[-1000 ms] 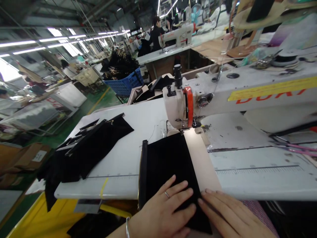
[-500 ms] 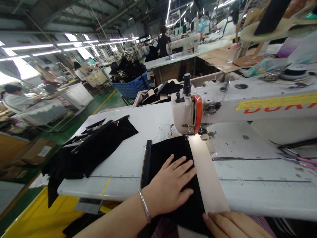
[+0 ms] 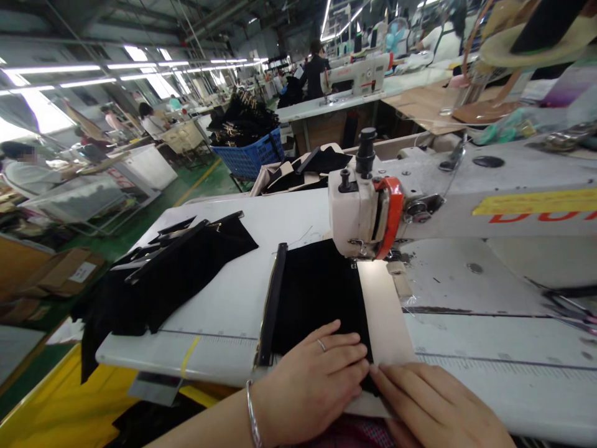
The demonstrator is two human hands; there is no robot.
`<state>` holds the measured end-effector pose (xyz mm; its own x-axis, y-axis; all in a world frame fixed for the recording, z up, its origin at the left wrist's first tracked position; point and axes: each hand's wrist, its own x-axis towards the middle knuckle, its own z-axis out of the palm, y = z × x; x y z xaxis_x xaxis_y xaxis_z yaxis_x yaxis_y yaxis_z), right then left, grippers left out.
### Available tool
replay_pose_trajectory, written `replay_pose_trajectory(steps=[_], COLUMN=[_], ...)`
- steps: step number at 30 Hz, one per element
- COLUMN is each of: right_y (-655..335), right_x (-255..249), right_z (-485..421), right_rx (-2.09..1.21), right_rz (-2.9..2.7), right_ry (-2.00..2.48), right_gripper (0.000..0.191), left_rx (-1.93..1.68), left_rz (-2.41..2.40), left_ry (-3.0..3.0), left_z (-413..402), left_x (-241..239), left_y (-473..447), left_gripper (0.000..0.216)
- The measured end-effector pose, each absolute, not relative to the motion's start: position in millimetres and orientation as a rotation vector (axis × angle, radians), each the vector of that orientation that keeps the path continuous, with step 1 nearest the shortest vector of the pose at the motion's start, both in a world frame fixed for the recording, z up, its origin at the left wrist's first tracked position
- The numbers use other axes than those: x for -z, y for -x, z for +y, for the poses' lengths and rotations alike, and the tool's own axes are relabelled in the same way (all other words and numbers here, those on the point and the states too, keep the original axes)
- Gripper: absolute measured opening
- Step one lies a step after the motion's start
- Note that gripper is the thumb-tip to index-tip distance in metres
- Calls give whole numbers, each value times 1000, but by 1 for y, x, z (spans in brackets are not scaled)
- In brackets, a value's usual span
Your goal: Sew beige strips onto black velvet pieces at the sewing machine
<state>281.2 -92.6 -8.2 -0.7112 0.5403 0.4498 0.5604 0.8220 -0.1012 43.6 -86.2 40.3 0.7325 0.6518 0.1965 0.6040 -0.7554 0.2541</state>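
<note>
A black fabric piece (image 3: 319, 292) with a zipper (image 3: 271, 305) along its left edge lies on a pale strip (image 3: 385, 311), both reaching under the head of a white sewing machine (image 3: 357, 218). My left hand (image 3: 312, 379) rests palm down on the near part of the black fabric, fingers outstretched and close together. At the near right edge, my right hand (image 3: 433, 398) is closed over the pale strip and the border of the black fabric, its fingertips almost touching my left hand. The needle area is partly hidden by the machine head.
More black zippered pieces (image 3: 172, 274) are piled on the table's left. Scissors (image 3: 571, 311) lie at the right. Behind stand a box of black and beige pieces (image 3: 308, 171) and a blue basket (image 3: 249, 158). A yellow container (image 3: 60, 398) is below left; people work farther off.
My left hand has slid back toward me, its fingers drawing together. My right hand has moved further into view, up beside it. The black fabric has advanced slightly under the machine head.
</note>
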Motion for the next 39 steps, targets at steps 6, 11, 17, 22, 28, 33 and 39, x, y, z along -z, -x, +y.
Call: replay_pose_trajectory(steps=[6,11,17,22,28,33,39], right_y=[-273,-274,-272,-269,-266,-263,-258], right_x=[-3,-3,4,2,-3,-5,-6], right_z=[-78,-70,-60,-48,-30,-13,5], right_rx=[66,60,45,9,19,-18,28], right_rz=[-2422,-2479,-2446,-2454,-2445,-2486,-2526], right_ry=[824,828,928,1007,1039,1063,1106], right_gripper=[28,28,30,30,29,29,33], left_rx=[-500,-464,-447,-423,-348,-367,-386], left_rz=[929,921,906,932,942,972,1035], left_ry=[-2745,-2781,-2838,-2882,-2917,-2931,-2885], left_z=[-84,-71,-51,-35,-15,2,25], left_x=[-28,-25,-23,-25,-27,-22,-19], left_y=[-36,-36,-37,-40,-39,-37,-36], left_gripper=[28,26,29,27,28,27,21])
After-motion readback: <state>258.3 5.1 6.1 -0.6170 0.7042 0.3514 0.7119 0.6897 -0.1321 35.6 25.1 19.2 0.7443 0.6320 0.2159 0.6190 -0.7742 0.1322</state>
